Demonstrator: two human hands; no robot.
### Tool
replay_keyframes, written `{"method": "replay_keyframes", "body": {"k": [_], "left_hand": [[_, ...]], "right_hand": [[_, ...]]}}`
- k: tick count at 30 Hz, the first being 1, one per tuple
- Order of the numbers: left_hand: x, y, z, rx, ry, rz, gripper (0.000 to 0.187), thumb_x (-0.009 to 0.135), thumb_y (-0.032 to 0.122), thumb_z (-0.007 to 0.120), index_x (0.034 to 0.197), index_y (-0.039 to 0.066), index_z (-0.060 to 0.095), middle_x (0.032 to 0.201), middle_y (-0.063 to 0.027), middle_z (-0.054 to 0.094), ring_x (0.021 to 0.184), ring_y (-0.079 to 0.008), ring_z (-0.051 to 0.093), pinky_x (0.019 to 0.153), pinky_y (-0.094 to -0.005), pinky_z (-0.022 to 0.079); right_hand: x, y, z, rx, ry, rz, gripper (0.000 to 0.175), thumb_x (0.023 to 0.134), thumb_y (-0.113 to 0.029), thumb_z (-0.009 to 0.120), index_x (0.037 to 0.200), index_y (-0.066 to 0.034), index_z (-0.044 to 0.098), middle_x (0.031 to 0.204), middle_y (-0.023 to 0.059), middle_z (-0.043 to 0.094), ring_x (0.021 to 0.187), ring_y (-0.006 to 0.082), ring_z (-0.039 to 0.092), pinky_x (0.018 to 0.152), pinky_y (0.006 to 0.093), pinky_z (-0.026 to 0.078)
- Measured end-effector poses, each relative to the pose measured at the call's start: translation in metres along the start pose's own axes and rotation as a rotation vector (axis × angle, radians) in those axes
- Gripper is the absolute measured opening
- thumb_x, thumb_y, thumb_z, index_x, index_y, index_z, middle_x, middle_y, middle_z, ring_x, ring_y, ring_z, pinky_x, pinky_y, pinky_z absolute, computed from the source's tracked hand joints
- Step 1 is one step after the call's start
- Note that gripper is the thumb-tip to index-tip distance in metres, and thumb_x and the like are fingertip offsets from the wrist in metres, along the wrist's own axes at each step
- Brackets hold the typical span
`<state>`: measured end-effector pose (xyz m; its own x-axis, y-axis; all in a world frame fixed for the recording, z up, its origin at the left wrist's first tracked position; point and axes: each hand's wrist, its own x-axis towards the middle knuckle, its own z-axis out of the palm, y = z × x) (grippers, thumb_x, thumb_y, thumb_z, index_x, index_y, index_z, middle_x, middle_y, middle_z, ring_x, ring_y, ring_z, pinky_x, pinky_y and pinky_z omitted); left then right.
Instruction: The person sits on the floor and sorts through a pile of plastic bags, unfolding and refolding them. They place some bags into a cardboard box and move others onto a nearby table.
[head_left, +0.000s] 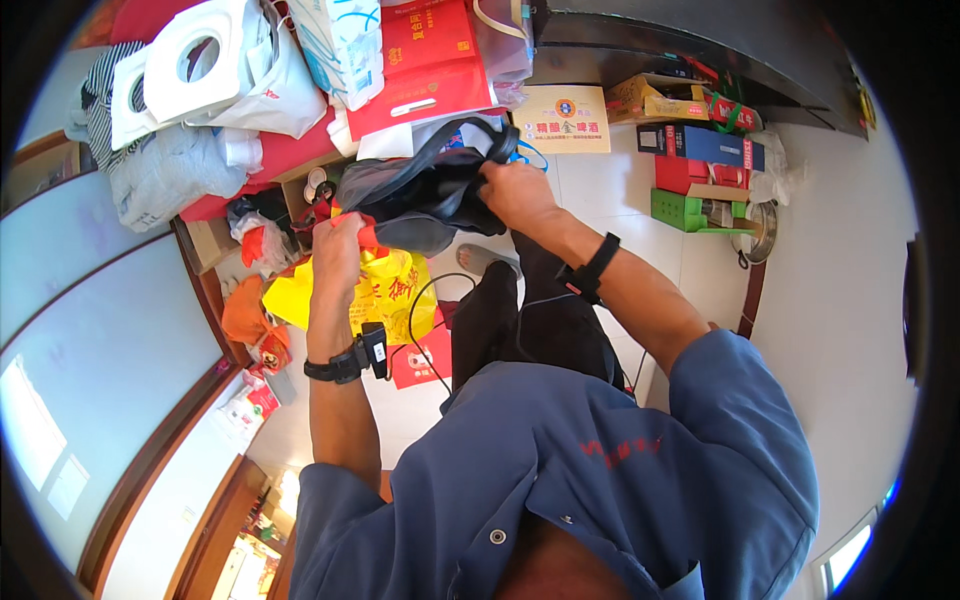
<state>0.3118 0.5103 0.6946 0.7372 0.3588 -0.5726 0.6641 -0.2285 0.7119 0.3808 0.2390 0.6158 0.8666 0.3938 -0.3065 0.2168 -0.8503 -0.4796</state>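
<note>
A dark grey and black fabric bag with a wide strap is stretched between my two hands, its dark inside partly showing. My left hand is closed on its red-orange edge at the near left side. At the far right, my right hand grips the bag near the base of the strap. A yellow plastic bag with red writing hangs or rests just below it, partly behind my left forearm. Which kind of bag the dark one is, I cannot tell.
Ahead lie red paper bags, a tissue pack and white plastic seats or lids. Cartons stand along the right wall. A black cable loops beside my legs, and an orange bag is at the left.
</note>
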Motion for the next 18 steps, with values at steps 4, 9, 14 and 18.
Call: {"method": "replay_keyframes", "body": {"k": [4,9,14,18], "left_hand": [[-0.016,0.000,-0.012,0.027,0.124,0.018,0.030,0.089,0.024,0.059,0.082,-0.003,0.070,0.075,-0.0076,0.066,0.065,-0.0177,0.063,0.061,-0.0318,0.048],[-0.021,-0.009,-0.009,-0.156,0.204,-0.020,0.032,0.093,0.028,0.061,0.096,-0.003,0.071,0.085,-0.0104,0.069,0.070,-0.0176,0.067,0.060,-0.0301,0.052],[-0.012,-0.017,0.005,-0.038,-0.032,0.025,0.030,0.094,0.025,0.062,0.096,-0.004,0.071,0.084,-0.0087,0.069,0.072,-0.0168,0.066,0.062,-0.0307,0.051],[-0.011,-0.010,0.018,0.132,-0.052,0.150,0.032,0.095,0.025,0.064,0.096,-0.006,0.068,0.085,-0.0116,0.068,0.078,-0.0188,0.064,0.074,-0.0332,0.050]], "right_hand": [[-0.039,0.034,-0.004,0.604,0.211,0.239,0.026,0.087,-0.016,0.065,0.111,-0.0072,0.069,0.073,0.0167,0.068,0.070,0.0382,0.067,0.070,0.0473,0.053],[-0.102,0.030,0.000,0.281,0.238,0.055,0.030,0.084,-0.017,0.068,0.112,-0.0063,0.072,0.085,0.0188,0.072,0.081,0.0387,0.070,0.076,0.0451,0.056],[-0.125,0.011,-0.021,0.107,-0.016,0.100,0.028,0.083,-0.022,0.070,0.103,-0.0031,0.073,0.097,0.0163,0.071,0.097,0.0355,0.069,0.084,0.0471,0.056],[-0.093,-0.012,-0.009,0.529,0.077,-0.223,0.023,0.092,-0.008,0.060,0.109,0.0036,0.071,0.101,0.0224,0.071,0.102,0.0400,0.067,0.088,0.0461,0.054]]}}
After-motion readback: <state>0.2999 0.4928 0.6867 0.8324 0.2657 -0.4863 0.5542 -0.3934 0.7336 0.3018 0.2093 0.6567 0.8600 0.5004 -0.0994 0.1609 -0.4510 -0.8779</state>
